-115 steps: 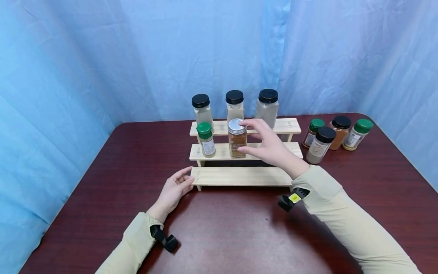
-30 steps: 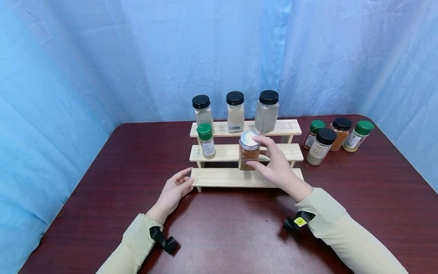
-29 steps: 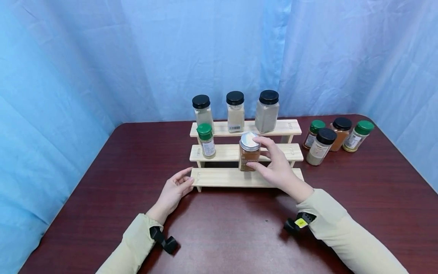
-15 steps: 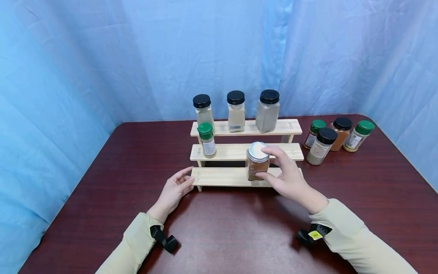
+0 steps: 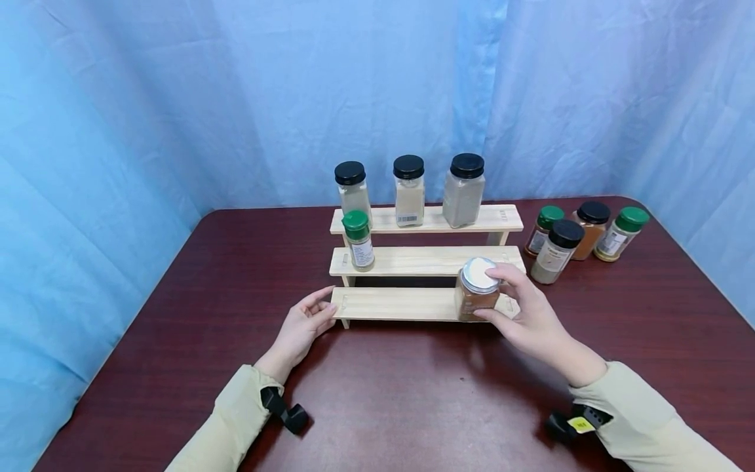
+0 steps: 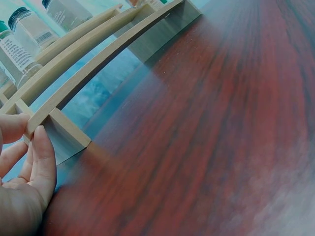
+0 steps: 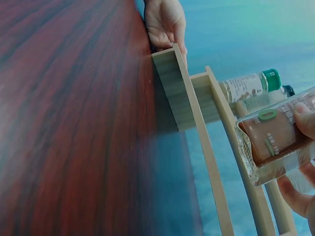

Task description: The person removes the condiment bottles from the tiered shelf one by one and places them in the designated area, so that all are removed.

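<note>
Blue curtains [image 5: 354,85] hang behind the dark-red surface [image 5: 383,400]. From the head, the silver-lidded jar [image 5: 476,305] has just come from the middle tier [image 5: 419,261] to the right end of the lowest tier [image 5: 395,303], so it seems to be changing tiers; the green-capped bottle [image 5: 362,254] now has the middle one alone. The right hand [image 5: 533,328] holds the jar between thumb and fingers. By the left wrist, the left hand [image 6: 29,192] pinches the lowest tier's end. Right wrist: thumb on the jar's printed face, base seemingly raised clear of the lowest tier.
</note>
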`<state>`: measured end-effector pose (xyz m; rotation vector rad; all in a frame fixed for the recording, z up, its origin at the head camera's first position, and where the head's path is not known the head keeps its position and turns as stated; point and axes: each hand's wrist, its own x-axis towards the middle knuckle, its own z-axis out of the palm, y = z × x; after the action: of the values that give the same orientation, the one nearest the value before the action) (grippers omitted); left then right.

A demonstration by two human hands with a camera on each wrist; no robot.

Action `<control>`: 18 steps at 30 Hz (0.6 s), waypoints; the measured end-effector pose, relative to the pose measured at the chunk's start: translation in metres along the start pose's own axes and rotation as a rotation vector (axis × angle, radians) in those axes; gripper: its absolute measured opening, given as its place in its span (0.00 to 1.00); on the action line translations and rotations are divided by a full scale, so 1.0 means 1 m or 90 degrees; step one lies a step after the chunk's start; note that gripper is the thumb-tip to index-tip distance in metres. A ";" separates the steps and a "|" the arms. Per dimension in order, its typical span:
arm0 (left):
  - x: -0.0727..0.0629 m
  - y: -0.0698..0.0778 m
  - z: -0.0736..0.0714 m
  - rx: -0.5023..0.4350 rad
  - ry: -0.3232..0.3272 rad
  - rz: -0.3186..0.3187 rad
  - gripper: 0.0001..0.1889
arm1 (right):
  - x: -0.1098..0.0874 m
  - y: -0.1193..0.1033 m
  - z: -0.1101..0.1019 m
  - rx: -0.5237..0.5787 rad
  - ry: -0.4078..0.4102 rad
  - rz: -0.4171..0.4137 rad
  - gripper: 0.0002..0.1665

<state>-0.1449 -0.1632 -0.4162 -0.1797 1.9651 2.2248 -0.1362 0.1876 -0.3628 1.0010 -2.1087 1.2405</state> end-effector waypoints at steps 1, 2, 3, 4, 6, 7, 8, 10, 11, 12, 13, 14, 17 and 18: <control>0.000 0.000 0.000 -0.001 0.001 0.000 0.26 | -0.002 0.001 -0.002 -0.005 0.001 -0.002 0.37; 0.000 0.000 0.000 -0.002 0.001 -0.001 0.26 | -0.003 0.003 -0.004 -0.001 0.001 -0.005 0.37; 0.000 0.000 0.000 -0.003 0.001 -0.002 0.26 | -0.005 0.004 -0.006 -0.001 0.001 -0.008 0.37; 0.000 0.000 0.000 -0.004 0.002 -0.003 0.26 | -0.007 0.006 -0.008 -0.001 0.001 -0.010 0.37; 0.000 0.000 0.000 -0.004 0.003 -0.004 0.26 | -0.010 0.008 -0.013 -0.005 -0.001 -0.005 0.38; 0.000 0.000 0.001 -0.004 0.003 -0.005 0.26 | -0.012 0.009 -0.016 -0.011 -0.003 0.001 0.39; 0.000 0.000 0.001 -0.002 0.003 -0.005 0.26 | -0.014 0.009 -0.019 -0.021 -0.005 0.010 0.39; 0.000 -0.001 0.001 0.000 0.004 -0.006 0.26 | -0.018 0.010 -0.026 -0.051 -0.007 0.029 0.41; 0.000 -0.001 0.001 0.002 0.003 -0.005 0.27 | -0.020 0.010 -0.030 -0.066 -0.011 0.038 0.41; 0.000 -0.001 0.001 0.003 0.003 -0.005 0.27 | -0.022 0.010 -0.034 -0.080 -0.013 0.046 0.42; 0.000 -0.001 0.001 0.004 0.003 -0.006 0.27 | -0.023 0.010 -0.038 -0.088 -0.015 0.053 0.42; 0.000 -0.001 0.001 0.005 0.004 -0.005 0.27 | -0.025 0.011 -0.042 -0.097 -0.016 0.059 0.43; 0.000 0.000 0.001 0.005 0.007 -0.005 0.26 | -0.031 0.015 -0.054 -0.107 -0.013 0.071 0.44; 0.000 0.000 0.001 0.005 0.008 -0.005 0.26 | -0.033 0.017 -0.057 -0.105 -0.004 0.072 0.45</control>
<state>-0.1448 -0.1626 -0.4161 -0.2000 1.9756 2.2167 -0.1268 0.2552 -0.3688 0.8252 -2.2587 1.0950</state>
